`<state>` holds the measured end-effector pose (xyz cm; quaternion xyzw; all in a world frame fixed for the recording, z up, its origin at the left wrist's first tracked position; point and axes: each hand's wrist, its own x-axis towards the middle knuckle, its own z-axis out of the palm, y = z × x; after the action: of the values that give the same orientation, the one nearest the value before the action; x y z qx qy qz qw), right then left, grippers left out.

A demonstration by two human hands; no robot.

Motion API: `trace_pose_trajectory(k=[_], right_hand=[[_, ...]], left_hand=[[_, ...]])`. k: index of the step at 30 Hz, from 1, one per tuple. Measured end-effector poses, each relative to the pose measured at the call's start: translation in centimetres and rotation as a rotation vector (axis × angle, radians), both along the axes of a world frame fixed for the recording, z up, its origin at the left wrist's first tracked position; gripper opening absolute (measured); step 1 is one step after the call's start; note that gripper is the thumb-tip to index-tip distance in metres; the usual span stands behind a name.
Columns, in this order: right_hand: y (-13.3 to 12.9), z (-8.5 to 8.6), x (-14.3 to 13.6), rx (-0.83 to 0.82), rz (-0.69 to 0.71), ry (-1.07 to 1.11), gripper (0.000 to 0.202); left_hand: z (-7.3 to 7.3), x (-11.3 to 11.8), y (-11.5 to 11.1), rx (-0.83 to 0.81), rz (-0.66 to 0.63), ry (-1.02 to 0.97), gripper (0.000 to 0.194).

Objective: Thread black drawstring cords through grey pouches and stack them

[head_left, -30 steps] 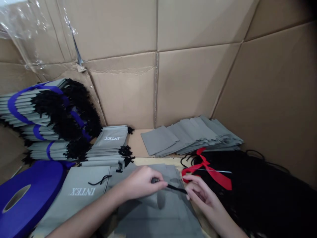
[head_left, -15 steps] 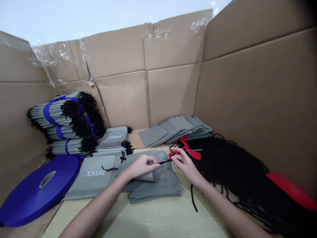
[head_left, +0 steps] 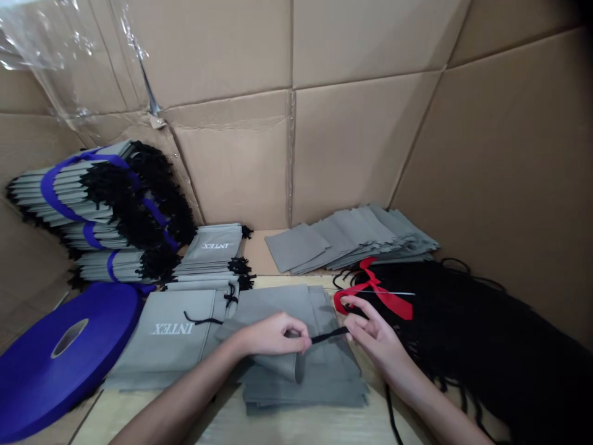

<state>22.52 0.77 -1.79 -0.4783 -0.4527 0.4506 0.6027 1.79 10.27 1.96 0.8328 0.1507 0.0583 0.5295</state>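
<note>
My left hand (head_left: 278, 334) is closed, its thumb and fingers pinching a black cord (head_left: 328, 335) at the edge of a grey pouch (head_left: 290, 368), which curls up beneath it. On the right, my right hand (head_left: 375, 334) pinches the same cord between thumb and fingers. The cord runs taut between both hands, and a loose length hangs below the right one. A thin metal rod, like a long needle (head_left: 393, 293), shows just beyond my right fingertips, across a red ribbon (head_left: 391, 301); whether the fingers touch it I cannot tell. Under my hands lies a stack of grey pouches (head_left: 319, 395).
Printed pouches with cords (head_left: 173, 318) lie to the left, beside a purple ribbon roll (head_left: 28, 358). Tied pouch bundles (head_left: 69, 191) are piled behind it. More grey pouches (head_left: 352, 232) fan out at the back. Black cords (head_left: 486, 334) heap on the right. Cardboard walls (head_left: 231, 167) surround the table.
The view has tilted down and come closer. Both hands keep their pinch on the cord, and the stretch between them still looks taut.
</note>
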Motion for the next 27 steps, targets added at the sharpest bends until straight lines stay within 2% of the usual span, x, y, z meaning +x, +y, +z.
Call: trace_pose_trajectory(k=[5, 11, 16, 20, 25, 27], right_hand=[[-0.4, 0.6, -0.2, 0.016, 0.021, -0.02, 0.047], [-1.2, 2.6, -0.8, 0.059, -0.073, -0.197, 0.048], [-1.5, 2.9, 0.0, 0.123, -0.057, -0.251, 0.046], [-1.3, 2.7, 0.6, 0.116, -0.024, -0.276, 0.043], [-1.4, 3.0, 0.3, 0.136, -0.019, -0.256, 0.041], [-1.5, 3.1, 0.1, 0.149, -0.05, -0.258, 0.043]], left_hand=[[0.1, -0.1, -0.1, 0.067, 0.0, -0.015, 0.028], [1.8, -0.4, -1.1, 0.2, 0.107, -0.123, 0.035], [2.9, -0.6, -2.2, 0.333, 0.137, -0.138, 0.033], [3.0, -0.4, -2.4, 0.346, 0.105, -0.13, 0.033], [3.1, -0.5, -2.2, 0.354, 0.194, -0.146, 0.034], [3.3, -0.6, -2.2, 0.306, 0.18, -0.161, 0.033]])
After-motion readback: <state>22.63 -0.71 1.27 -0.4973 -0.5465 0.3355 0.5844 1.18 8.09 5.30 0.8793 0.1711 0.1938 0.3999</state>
